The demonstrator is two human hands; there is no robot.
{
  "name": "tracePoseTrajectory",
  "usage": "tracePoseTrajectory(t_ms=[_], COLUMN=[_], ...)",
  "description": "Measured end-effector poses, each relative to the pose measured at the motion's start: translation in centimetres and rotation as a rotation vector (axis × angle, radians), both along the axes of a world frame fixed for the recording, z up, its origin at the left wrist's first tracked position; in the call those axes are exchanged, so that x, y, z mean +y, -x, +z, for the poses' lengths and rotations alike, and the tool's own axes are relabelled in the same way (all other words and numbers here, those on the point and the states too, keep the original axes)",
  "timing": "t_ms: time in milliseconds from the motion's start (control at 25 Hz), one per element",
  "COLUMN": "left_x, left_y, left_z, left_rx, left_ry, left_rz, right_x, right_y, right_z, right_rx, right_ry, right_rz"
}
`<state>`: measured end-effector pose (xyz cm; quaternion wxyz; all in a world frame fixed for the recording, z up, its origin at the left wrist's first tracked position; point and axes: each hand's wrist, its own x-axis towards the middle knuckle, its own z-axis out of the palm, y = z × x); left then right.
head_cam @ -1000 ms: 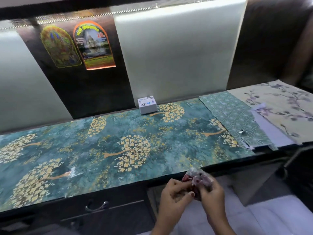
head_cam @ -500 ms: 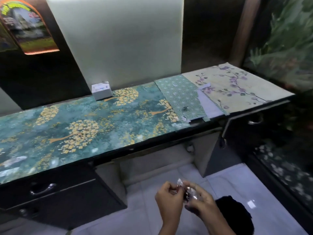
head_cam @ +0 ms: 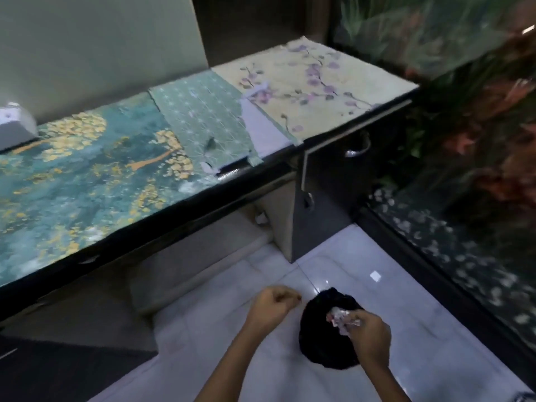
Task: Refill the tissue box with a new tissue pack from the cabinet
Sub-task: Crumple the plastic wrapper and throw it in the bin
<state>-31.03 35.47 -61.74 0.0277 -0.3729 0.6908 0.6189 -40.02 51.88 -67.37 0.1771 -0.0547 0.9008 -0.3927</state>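
Note:
The white tissue box stands at the back of the counter, cut off by the left edge of the view. My right hand is shut on a crumpled clear and reddish plastic wrapper, held over the mouth of a black bin on the floor. My left hand is a closed fist with nothing visible in it, just left of the bin. No fresh tissue pack is in view.
A cabinet door with a metal handle stands ajar under the counter's right end. Patterned liners cover the counter top. A dark glass wall with plants behind it runs along the right. White floor tiles surround the bin.
The view swung right and down from the counter to the floor. My hands, earlier together on the wrapper, have separated; the right one now holds it alone over the black bin.

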Motion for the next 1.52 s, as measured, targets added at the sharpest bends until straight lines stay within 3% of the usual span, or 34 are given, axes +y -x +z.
tracePoseTrajectory(t_ms=[160, 360, 480, 560, 640, 720, 840, 1040, 1160, 1360, 1520], left_x=[-1.9, -1.9, -3.1, -2.8, -2.0, -1.0, 0.8, 3.1, 2.6, -0.9, -5.2], left_y=[4.1, 3.5, 2.7, 2.1, 1.5, 0.5, -1.7, -8.7, -14.4, -23.4, -28.9], left_z=[-10.1, -21.0, -24.2, -23.7, -21.8, -18.5, -10.3, 9.8, 18.2, 25.6, 29.7], left_rx=[-0.019, -0.009, -0.066, -0.074, -0.046, -0.001, 0.067, 0.258, 0.381, 0.522, 0.569], left_ry=[0.176, 0.403, 0.475, 0.449, 0.419, 0.441, 0.499, 0.589, 0.699, 0.864, 0.952], left_rz=[-0.004, -0.077, -0.135, -0.120, -0.062, -0.016, 0.003, 0.120, 0.288, 0.549, 0.638], right_x=[1.6, 3.1, 1.6, 0.2, -0.6, -0.9, -1.3, -2.2, -4.9, -11.7, -18.1], right_y=[3.2, 4.7, 4.4, 5.0, 5.4, 5.0, 2.1, -6.6, -11.0, -18.5, -24.1], right_z=[-13.8, -37.2, -38.8, -34.9, -29.8, -23.2, -11.4, 12.9, 22.7, 30.4, 34.6], right_rx=[-0.088, -0.108, -0.177, -0.262, -0.351, -0.310, -0.316, -0.196, -0.067, 0.020, 0.040], right_ry=[-0.111, -0.267, -0.382, -0.277, -0.008, 0.173, 0.359, 0.552, 0.678, 0.865, 0.941], right_rz=[-0.061, 0.294, 0.470, 0.496, 0.292, 0.134, 0.106, 0.402, 0.588, 0.847, 1.032])
